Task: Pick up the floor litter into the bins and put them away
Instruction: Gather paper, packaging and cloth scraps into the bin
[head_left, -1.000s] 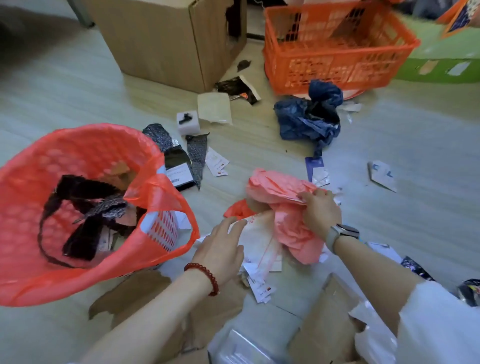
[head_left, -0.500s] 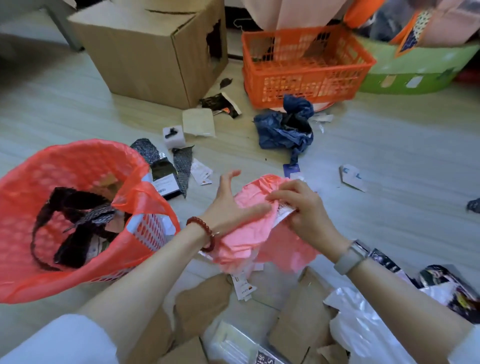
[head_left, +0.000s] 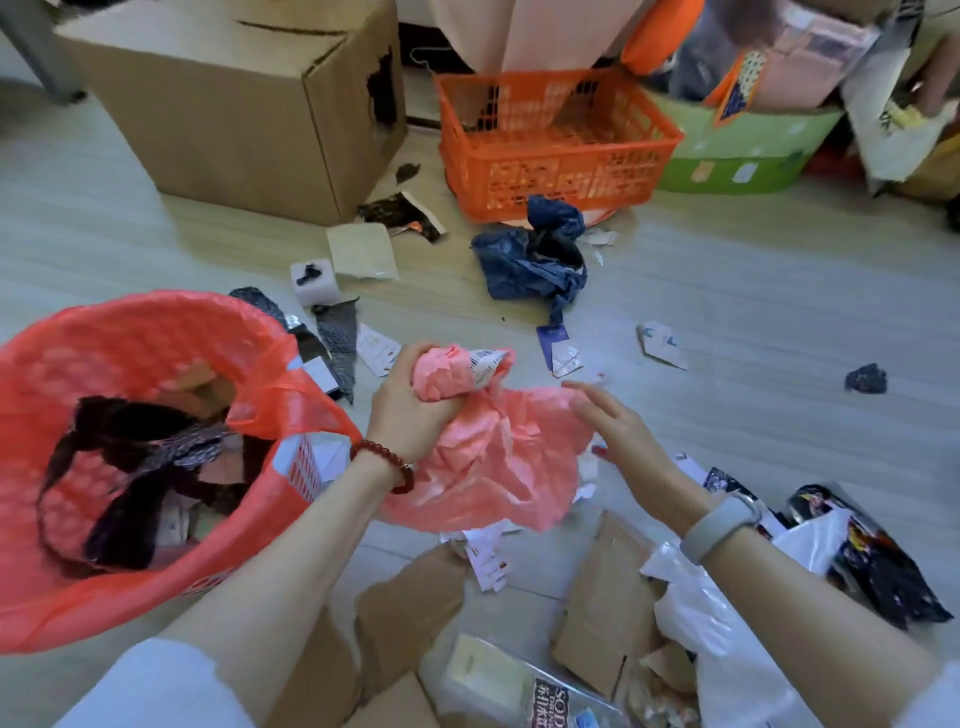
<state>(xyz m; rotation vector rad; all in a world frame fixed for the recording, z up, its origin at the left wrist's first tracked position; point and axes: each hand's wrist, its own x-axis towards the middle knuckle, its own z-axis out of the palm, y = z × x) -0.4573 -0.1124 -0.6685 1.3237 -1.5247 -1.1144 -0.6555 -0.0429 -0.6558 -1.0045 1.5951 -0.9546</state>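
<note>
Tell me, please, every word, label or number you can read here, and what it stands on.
"SOD...": on the dark label of a clear packet at the bottom edge; the rest is blurred.
Barcode-like stripes: on a paper label bunched in the pink bag gripped by the left hand; unreadable.
Floor slips: too small.

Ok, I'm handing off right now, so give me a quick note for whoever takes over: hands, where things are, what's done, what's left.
Left hand: closed, its grip bunching the pink plastic bag with a printed paper scrap caught in the wad.
Right hand: open, empty, beside the bag.
Bin with red liner: to the left on the floor, already holding dark scraps and paper.
Done: some litter binned.
Left: drop the pink bag in, then collect the blue crumpled bag, paper tags, cardboard pieces and white plastic bag; then put the bins away.
</note>
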